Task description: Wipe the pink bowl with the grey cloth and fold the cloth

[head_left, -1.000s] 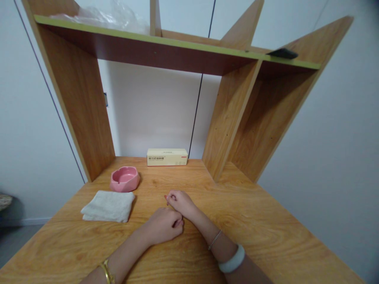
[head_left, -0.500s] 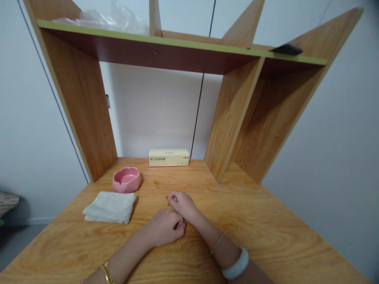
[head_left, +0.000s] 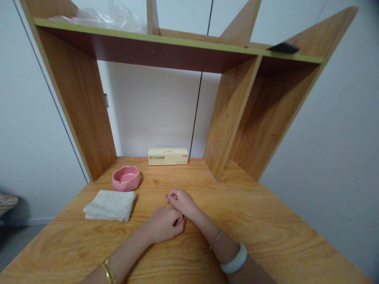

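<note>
My left hand [head_left: 166,224], with a gold bracelet on its wrist, rests closed on the wooden desk, its fingers curled in. Just beyond it and touching it lies my right hand [head_left: 182,203], also curled closed; a pale bangle and a thin chain circle that arm. Nothing shows in either hand. To the left of my hands a folded white cloth [head_left: 111,205] lies flat, and behind the cloth sits a pink faceted ashtray [head_left: 126,178]. A cream-coloured box [head_left: 167,157] with printed writing stands at the back of the desk.
Wooden uprights rise from the desk [head_left: 260,236] on both sides and carry a shelf [head_left: 177,41] with a green edge. Clear crumpled plastic [head_left: 112,17] lies on the shelf at left, a dark flat object [head_left: 284,48] at right. Patterned fabric [head_left: 7,202] shows at far left.
The whole view has shifted very slightly. Both hands keep their closed shape and place on the desk, and the objects have not moved.
</note>
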A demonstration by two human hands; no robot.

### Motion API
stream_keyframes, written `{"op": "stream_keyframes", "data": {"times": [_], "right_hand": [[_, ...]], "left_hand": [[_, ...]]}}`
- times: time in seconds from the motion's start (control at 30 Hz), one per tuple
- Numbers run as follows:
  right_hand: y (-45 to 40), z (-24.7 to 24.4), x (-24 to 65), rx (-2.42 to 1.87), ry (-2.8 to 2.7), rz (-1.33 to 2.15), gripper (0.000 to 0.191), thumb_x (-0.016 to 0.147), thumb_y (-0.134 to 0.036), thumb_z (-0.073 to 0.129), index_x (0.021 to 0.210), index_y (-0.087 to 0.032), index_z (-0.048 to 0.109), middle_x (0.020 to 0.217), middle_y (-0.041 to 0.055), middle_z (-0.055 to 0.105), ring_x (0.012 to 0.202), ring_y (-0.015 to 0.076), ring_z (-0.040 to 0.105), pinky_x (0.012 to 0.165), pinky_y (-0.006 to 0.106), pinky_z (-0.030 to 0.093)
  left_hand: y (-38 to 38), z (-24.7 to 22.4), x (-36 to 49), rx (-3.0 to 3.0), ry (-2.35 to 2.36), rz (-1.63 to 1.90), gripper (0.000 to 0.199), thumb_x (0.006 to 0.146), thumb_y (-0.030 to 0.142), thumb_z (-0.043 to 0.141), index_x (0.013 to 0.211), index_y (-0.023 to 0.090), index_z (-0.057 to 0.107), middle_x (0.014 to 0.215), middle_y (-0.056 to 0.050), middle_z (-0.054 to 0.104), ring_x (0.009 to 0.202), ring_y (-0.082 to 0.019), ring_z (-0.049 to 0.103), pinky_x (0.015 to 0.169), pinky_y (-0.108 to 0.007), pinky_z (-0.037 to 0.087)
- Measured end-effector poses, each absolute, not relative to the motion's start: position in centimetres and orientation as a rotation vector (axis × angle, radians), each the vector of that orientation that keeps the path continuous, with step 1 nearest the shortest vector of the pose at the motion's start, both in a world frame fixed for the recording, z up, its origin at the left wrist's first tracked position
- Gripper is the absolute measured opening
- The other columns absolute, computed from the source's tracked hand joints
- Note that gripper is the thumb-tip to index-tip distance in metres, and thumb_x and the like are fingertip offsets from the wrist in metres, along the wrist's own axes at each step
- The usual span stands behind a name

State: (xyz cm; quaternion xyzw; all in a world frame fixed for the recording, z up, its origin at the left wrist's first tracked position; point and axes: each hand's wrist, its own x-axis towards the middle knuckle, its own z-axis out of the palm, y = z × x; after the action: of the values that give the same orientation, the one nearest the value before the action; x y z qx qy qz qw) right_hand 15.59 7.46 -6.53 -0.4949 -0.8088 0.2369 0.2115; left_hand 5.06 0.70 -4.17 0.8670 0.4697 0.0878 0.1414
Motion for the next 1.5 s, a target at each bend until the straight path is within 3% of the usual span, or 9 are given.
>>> {"op": "stream_keyframes", "data": {"times": [1.23,1.5], "right_hand": [[7.49,-6.55,15.62,-1.36,-2.225,0.666,0.022,0.08,-0.027,0.047,0.067,-0.016,0.062,0.061,-0.0001,0.06,0.054,0.0096,0.047,0.051,0.02,0.027],[7.48,-6.61,15.62,-1.343,-2.197,0.674,0.014,0.078,-0.023,0.048,0.074,-0.017,0.06,0.06,-0.0018,0.058,0.053,0.0092,0.044,0.051,0.02,0.027]], "left_hand": [[0.65,-4.42,4.98,2.573,1.317,0.357,0.033,0.082,0.025,0.036,0.063,0.015,0.062,0.063,-0.004,0.063,0.052,-0.011,0.048,0.048,-0.023,0.026],[0.59,-4.24,5.02,2.576,1.326,0.353,0.034,0.082,0.026,0.036,0.063,0.015,0.062,0.062,-0.005,0.063,0.05,-0.011,0.049,0.048,-0.023,0.025]]}}
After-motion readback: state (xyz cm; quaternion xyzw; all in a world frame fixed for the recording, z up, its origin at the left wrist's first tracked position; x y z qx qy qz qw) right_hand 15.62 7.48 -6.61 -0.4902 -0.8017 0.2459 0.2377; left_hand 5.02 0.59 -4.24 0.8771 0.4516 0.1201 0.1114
